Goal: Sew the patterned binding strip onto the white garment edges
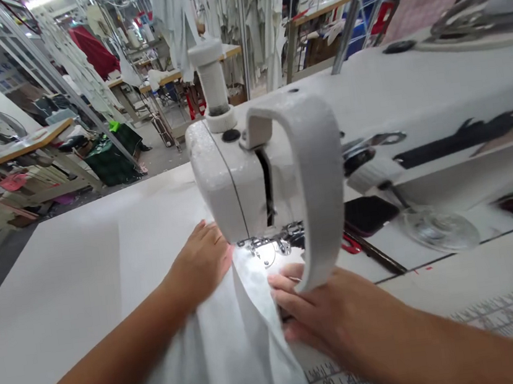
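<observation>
A white sewing machine (pixel 216 166) stands before me, its small lamp lighting the presser foot (pixel 267 243). Pale, whitish fabric (pixel 230 357) runs from the needle area down toward me in loose folds. My left hand (pixel 201 258) lies flat on the fabric, left of the presser foot, with its fingers stretched forward. Just in front of the foot, my right hand (pixel 334 313) has its fingers closed at the fabric's right edge. The machine's curved white lever (pixel 323 177) hides part of that hand. Some of the left fingertips are hidden behind the machine head.
A dark flat object (pixel 369 214) and red-handled scissors (pixel 350 243) lie beneath the machine arm. A printed ruler strip (pixel 500 311) runs along the table (pixel 83 269) on the right. Beyond are other sewing tables (pixel 12 150) and hanging fabric pieces (pixel 259 23).
</observation>
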Tool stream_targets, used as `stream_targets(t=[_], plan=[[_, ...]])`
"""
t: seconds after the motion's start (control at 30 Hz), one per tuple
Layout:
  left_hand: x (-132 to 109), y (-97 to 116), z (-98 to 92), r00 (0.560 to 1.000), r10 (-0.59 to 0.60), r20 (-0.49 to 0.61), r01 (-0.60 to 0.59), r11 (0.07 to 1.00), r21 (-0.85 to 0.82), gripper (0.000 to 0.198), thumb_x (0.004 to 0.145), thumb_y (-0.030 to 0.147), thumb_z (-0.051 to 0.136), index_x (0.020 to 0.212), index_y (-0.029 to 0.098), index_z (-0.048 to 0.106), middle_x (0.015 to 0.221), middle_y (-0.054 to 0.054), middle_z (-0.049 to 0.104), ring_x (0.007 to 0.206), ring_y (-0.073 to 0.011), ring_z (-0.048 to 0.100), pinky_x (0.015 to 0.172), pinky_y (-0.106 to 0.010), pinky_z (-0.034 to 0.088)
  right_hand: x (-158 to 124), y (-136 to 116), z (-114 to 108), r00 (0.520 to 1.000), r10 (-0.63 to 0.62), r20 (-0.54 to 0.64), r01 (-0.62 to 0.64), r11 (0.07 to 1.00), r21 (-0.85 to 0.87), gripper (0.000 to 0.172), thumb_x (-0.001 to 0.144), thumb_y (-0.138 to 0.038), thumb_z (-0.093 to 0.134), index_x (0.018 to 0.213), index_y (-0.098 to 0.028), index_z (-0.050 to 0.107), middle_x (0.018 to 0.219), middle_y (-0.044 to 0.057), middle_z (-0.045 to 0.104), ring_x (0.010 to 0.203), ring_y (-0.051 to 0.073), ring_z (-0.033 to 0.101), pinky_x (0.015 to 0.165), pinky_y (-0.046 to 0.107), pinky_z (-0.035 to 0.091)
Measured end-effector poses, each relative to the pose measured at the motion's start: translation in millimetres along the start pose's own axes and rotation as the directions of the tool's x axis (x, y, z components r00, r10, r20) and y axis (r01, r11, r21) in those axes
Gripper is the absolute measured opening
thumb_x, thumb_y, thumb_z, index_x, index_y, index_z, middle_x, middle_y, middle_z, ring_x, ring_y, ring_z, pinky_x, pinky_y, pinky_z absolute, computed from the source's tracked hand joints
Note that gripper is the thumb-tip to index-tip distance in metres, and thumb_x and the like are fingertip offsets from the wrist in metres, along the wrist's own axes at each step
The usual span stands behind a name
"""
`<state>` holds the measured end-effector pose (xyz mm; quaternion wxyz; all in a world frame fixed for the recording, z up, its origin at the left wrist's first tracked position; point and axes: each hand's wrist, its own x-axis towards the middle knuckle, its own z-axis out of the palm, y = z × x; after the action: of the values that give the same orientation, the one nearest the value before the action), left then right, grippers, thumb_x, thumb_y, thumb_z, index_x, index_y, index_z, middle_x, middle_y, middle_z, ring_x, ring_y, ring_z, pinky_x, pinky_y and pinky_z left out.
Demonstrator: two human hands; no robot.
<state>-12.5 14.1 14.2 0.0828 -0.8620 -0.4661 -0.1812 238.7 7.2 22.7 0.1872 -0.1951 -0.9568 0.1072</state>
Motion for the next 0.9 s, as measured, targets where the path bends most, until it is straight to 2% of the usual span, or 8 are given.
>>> stream_targets(t=[0.13, 0.27, 0.33, 0.4, 0.47, 0.53, 0.63, 0.9], plan=[[-37.3, 73.5, -35.0, 0.986, -0.148, 0.079, 0.164, 0.954, -0.249, 0.02, 0.089, 0.01, 0.045, 0.097, 0.019, 0.06, 0.096, -0.009, 0.065, 0.093, -0.0222, 0.061, 0.084, -0.038, 0.056, -26.9, -40.5, 7.5, 0.961, 0.276, 0.021, -0.273, 0.93, 0.245, 0.032, 0.077, -0.035, 0.074, 0.104, -0.022, 0.063, 0.11, 0.004, 0.066, 0.099, 0.025, 0.057, 0.087, 0.04, 0.047], [-72.6, 136.3, -54.4, 0.975, -0.208, 0.078, 0.22, 0.857, -0.466, 0.028, 0.088, 0.01, 0.047, 0.112, 0.021, 0.058, 0.097, -0.009, 0.066, 0.09, -0.0207, 0.063, 0.076, -0.031, 0.06, -32.4, -74.1, 4.2, 0.91, 0.399, 0.109, -0.393, 0.749, 0.533, 0.004, 0.084, -0.02, 0.061, 0.08, -0.02, 0.06, 0.093, 0.003, 0.062, 0.09, 0.021, 0.055, 0.084, 0.039, 0.044], [-84.6, 150.8, -55.4, 0.952, -0.303, 0.041, 0.282, 0.816, -0.504, 0.034, 0.09, 0.012, 0.043, 0.121, 0.021, 0.054, 0.104, -0.011, 0.066, 0.094, -0.0214, 0.063, 0.077, -0.033, 0.061, -34.4, -87.5, -0.3, 0.887, 0.379, 0.263, -0.432, 0.483, 0.762, 0.013, 0.089, -0.024, 0.053, 0.077, -0.02, 0.056, 0.084, 0.001, 0.058, 0.081, 0.018, 0.053, 0.078, 0.035, 0.045], [-94.8, 157.1, -53.6, 0.926, -0.377, 0.027, 0.337, 0.791, -0.511, 0.034, 0.093, 0.014, 0.04, 0.123, 0.021, 0.053, 0.113, -0.012, 0.064, 0.102, -0.0225, 0.062, 0.084, -0.037, 0.06, -41.7, -100.9, 0.2, 0.879, 0.295, 0.375, -0.412, 0.073, 0.908, 0.018, 0.089, -0.036, 0.055, 0.085, -0.019, 0.058, 0.081, 0.001, 0.057, 0.079, 0.017, 0.054, 0.074, 0.032, 0.045], [-104.5, 159.4, -50.6, 0.914, -0.405, 0.021, 0.367, 0.802, -0.471, 0.032, 0.094, 0.015, 0.04, 0.122, 0.02, 0.055, 0.121, -0.012, 0.061, 0.111, -0.0238, 0.058, 0.092, -0.042, 0.056, -54.0, -115.0, 9.0, 0.878, 0.246, 0.41, -0.344, -0.27, 0.899, 0.026, 0.083, -0.043, 0.063, 0.089, -0.018, 0.062, 0.08, 0.001, 0.059, 0.078, 0.017, 0.055, 0.072, 0.029, 0.044], [-113.3, 160.8, -47.7, 0.921, -0.39, 0.016, 0.365, 0.845, -0.39, 0.031, 0.094, 0.016, 0.042, 0.122, 0.018, 0.055, 0.124, -0.012, 0.06, 0.117, -0.0251, 0.054, 0.1, -0.046, 0.051, -66.7, -128.3, 22.8, 0.858, 0.274, 0.435, -0.279, -0.461, 0.842, 0.028, 0.077, -0.042, 0.07, 0.088, -0.017, 0.064, 0.075, 0.001, 0.059, 0.073, 0.016, 0.056, 0.07, 0.028, 0.043], [-122.0, 163.1, -45.0, 0.955, -0.297, -0.002, 0.288, 0.926, -0.245, 0.032, 0.093, 0.018, 0.047, 0.123, 0.013, 0.056, 0.126, -0.015, 0.06, 0.12, -0.028, 0.052, 0.103, -0.051, 0.046, -77.9, -142.9, 39.2, 0.872, 0.269, 0.409, -0.187, -0.589, 0.786, 0.024, 0.073, -0.032, 0.072, 0.093, -0.019, 0.068, 0.078, 0.002, 0.064, 0.077, 0.017, 0.06, 0.079, 0.031, 0.044], [-131.5, 165.0, -47.9, 0.983, -0.184, 0.006, 0.184, 0.982, -0.045, 0.033, 0.093, 0.017, 0.047, 0.124, 0.012, 0.057, 0.128, -0.015, 0.06, 0.12, -0.0286, 0.054, 0.1, -0.05, 0.049, -75.5, -160.0, 42.9, 0.903, 0.361, 0.233, 0.046, -0.62, 0.783, 0.044, 0.079, -0.034, 0.068, 0.121, -0.024, 0.061, 0.115, 0.008, 0.067, 0.104, 0.023, 0.06, 0.096, 0.041, 0.042]])
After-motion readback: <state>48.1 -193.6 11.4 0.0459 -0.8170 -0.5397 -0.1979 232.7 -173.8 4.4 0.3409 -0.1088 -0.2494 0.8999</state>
